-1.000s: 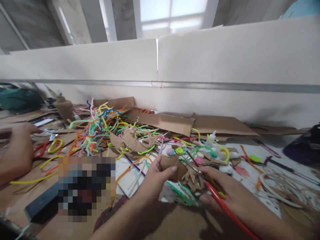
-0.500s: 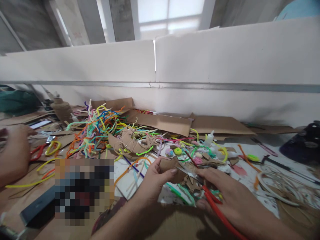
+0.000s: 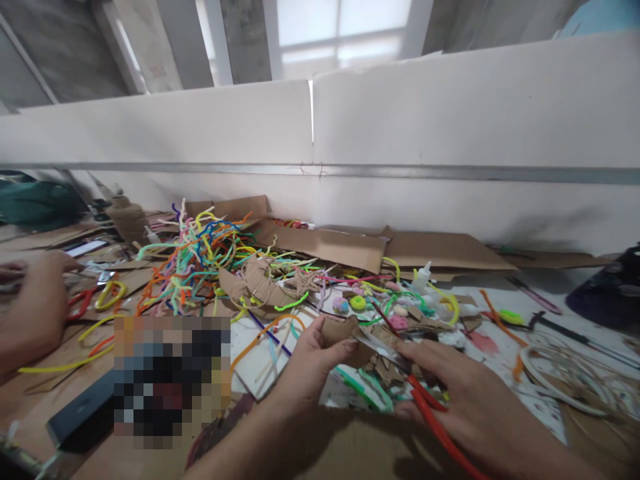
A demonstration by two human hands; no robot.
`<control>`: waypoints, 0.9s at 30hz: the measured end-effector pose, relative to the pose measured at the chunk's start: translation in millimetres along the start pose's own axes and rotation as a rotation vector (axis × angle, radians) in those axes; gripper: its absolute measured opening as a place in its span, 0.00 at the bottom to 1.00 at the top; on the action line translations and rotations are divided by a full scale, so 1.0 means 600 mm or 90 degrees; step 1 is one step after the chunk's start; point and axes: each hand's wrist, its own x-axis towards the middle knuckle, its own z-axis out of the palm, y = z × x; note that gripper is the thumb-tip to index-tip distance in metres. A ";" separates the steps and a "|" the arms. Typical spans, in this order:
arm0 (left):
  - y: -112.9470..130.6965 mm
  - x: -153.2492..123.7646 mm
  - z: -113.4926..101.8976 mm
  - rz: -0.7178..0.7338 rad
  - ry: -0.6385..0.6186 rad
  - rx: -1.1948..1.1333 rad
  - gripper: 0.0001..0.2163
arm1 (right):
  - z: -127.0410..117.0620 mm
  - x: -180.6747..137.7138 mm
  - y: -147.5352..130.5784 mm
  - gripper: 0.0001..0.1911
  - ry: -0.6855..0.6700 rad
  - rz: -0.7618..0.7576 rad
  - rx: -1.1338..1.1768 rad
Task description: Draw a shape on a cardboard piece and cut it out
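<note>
Between the thumb and fingers of my left hand (image 3: 313, 363) is a small piece of brown cardboard (image 3: 337, 331). My right hand (image 3: 445, 380) grips red-handled scissors (image 3: 430, 420), whose metal blades point left and meet the right edge of the cardboard piece. Under the hands lie torn cardboard scraps (image 3: 385, 367) and a green pipe cleaner shape (image 3: 363, 388). Just beyond them are small pompom-like pieces, among them a yellow-green ring (image 3: 357, 303) and a pink one (image 3: 399, 323).
A tangled heap of coloured pipe cleaners (image 3: 195, 260) stands at left centre, before cardboard sheets (image 3: 325, 244). A glue bottle (image 3: 421, 277) is upright behind the scraps. Right lies a coil of pale cord (image 3: 565, 380) near a black tool (image 3: 560, 330). At far left reaches another person's arm (image 3: 37, 300).
The view has shifted slightly. My hands, the cardboard piece and the scissors keep nearly the same position. The other person's arm at the left has moved a little.
</note>
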 end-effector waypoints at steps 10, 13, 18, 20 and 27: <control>-0.007 0.001 0.004 -0.006 0.004 -0.022 0.27 | -0.001 0.002 0.000 0.28 0.025 -0.020 0.007; -0.008 0.000 0.003 -0.006 0.001 -0.028 0.26 | 0.000 0.001 0.002 0.28 0.022 -0.030 0.004; -0.013 0.001 0.002 -0.002 -0.001 -0.052 0.23 | 0.003 0.000 0.006 0.27 0.019 -0.039 -0.005; -0.015 0.002 0.001 0.002 -0.013 -0.063 0.24 | 0.004 0.000 0.007 0.27 0.018 -0.042 -0.006; -0.018 0.004 -0.003 0.006 -0.030 -0.063 0.23 | 0.005 0.003 0.012 0.30 0.016 -0.040 -0.001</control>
